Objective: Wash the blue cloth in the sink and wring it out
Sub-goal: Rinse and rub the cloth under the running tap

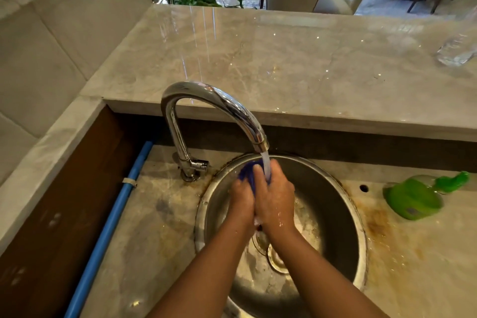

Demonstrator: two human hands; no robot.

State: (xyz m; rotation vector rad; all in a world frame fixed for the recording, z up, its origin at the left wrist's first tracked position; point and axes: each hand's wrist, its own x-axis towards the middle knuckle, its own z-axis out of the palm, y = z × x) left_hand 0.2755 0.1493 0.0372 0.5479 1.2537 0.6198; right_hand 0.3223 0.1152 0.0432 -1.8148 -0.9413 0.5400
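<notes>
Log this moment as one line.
step: washing | blue cloth: bunched under running tap | left hand: grips cloth | right hand: grips cloth | over sink

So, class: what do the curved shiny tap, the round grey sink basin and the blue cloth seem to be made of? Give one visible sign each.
Curved shiny tap: probably chromed metal, mirror-like reflections. Round grey sink basin: likely stainless steel, dull sheen, brownish stains by the rim. Blue cloth: soft fabric, crumpled; weave unclear.

The stained bench (160, 227) holds a round steel sink (333, 204). A tap (180, 137) stands at the sink's ten o'clock. A green bottle (413, 200) lies on its side at three o'clock.
</notes>
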